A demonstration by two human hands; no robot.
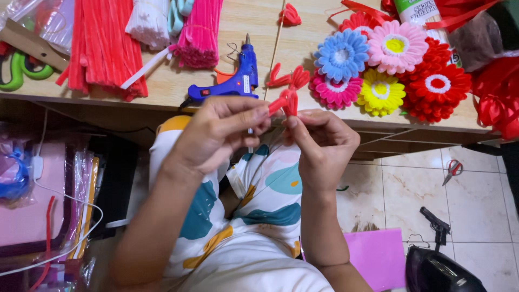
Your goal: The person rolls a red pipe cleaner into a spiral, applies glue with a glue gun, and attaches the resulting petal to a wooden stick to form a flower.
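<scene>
Both hands meet just in front of the tabletop edge, over the person's lap. The left hand and the right hand each pinch the same small red pipe-cleaner petal piece between fingertips, fingers curled closed around it.

Just beyond the hands, a blue glue gun rests on the wooden tabletop, its nozzle pointing away. Beside it lie more red petal loops and a thin wooden stick running away from the edge. To the right sits a cluster of finished pipe-cleaner flowers in blue, pink, yellow and red, touching one another. Farther left, bundles of red pipe cleaners, white ones and pink ones lie side by side, with green-handled scissors at the far left.

Below the tabletop on the right, a pale tiled floor carries small red scissors, a black glue gun and a purple sheet.
</scene>
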